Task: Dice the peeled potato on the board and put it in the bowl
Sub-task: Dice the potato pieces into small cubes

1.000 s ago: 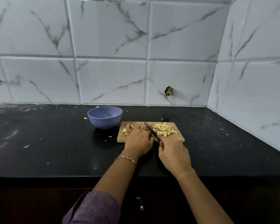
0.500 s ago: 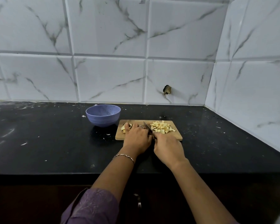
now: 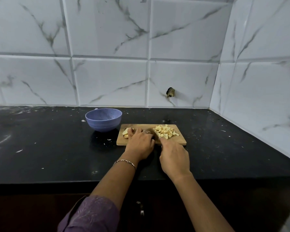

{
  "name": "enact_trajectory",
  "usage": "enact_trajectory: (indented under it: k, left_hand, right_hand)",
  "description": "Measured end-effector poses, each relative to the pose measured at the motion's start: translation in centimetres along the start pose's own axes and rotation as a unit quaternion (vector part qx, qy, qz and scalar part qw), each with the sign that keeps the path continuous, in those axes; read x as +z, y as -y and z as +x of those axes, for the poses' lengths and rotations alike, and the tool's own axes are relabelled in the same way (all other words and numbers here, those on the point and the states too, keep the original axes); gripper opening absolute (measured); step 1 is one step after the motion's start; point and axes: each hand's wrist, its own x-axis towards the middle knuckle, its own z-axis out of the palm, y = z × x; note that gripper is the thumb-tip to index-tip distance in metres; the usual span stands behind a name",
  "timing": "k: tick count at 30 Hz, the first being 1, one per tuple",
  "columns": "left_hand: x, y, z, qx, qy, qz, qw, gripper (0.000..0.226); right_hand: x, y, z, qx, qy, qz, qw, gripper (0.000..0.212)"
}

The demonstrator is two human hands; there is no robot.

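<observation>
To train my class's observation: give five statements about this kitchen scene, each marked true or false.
1. The bowl is full. False: nothing shows in it; the diced potato lies on the board.
2. The diced potato sits on the board's right part. True.
3. The bowl stands right of the board. False: it stands left of it.
4. The left hand holds the uncut potato piece. True.
5. The right hand grips a knife. True.
</observation>
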Motion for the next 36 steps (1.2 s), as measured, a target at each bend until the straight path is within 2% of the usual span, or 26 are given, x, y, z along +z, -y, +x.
enact_trajectory:
  k: [4, 7, 9, 12, 15, 18, 23, 31, 36]
  left_hand:
    - [-0.2, 0.1, -0.1, -0.014, -0.011, -0.035, 0.999, 0.035]
    - [-0.6, 0.8, 0.0, -0.120, -0.078, -0.069, 0.987, 0.036]
    - [-0.9, 1.6, -0.1, -0.203, -0.132, -0.115, 0.963, 0.036]
    - [-1.1, 2.3, -0.5, -0.262, -0.153, -0.130, 0.944, 0.038]
    - [-1.0, 2.2, -0.7, -0.252, -0.133, -0.083, 0.955, 0.023]
    - [-0.6, 1.9, -0.5, -0.224, -0.088, -0.034, 0.970, 0.031]
    - [-0.1, 1.8, 0.1, -0.173, -0.076, 0.014, 0.982, 0.040]
    - [-0.2, 1.7, 1.1, -0.150, -0.037, -0.044, 0.987, 0.031]
    - [-0.5, 1.9, 0.5, -0.193, -0.096, -0.082, 0.973, 0.027]
  right_hand:
    - [0.0, -0.2, 0.1, 0.025, -0.023, 0.042, 0.999, 0.033]
    - [-0.3, -0.2, 0.2, 0.032, -0.019, 0.067, 0.997, 0.038]
    - [-0.3, -0.1, 0.1, 0.017, -0.010, 0.063, 0.998, 0.042]
    - [-0.4, 0.0, -0.1, -0.003, 0.009, 0.054, 0.999, 0.041]
    - [-0.4, 0.0, -0.1, 0.001, 0.012, 0.047, 0.999, 0.039]
    - [-0.2, -0.1, -0.1, 0.023, 0.002, 0.041, 0.999, 0.034]
    - [-0.1, -0.2, -0.1, 0.031, -0.007, 0.060, 0.998, 0.029]
    - [-0.3, -0.3, 0.0, 0.032, 0.000, 0.079, 0.996, 0.038]
    - [-0.3, -0.2, 0.0, 0.017, 0.003, 0.088, 0.996, 0.036]
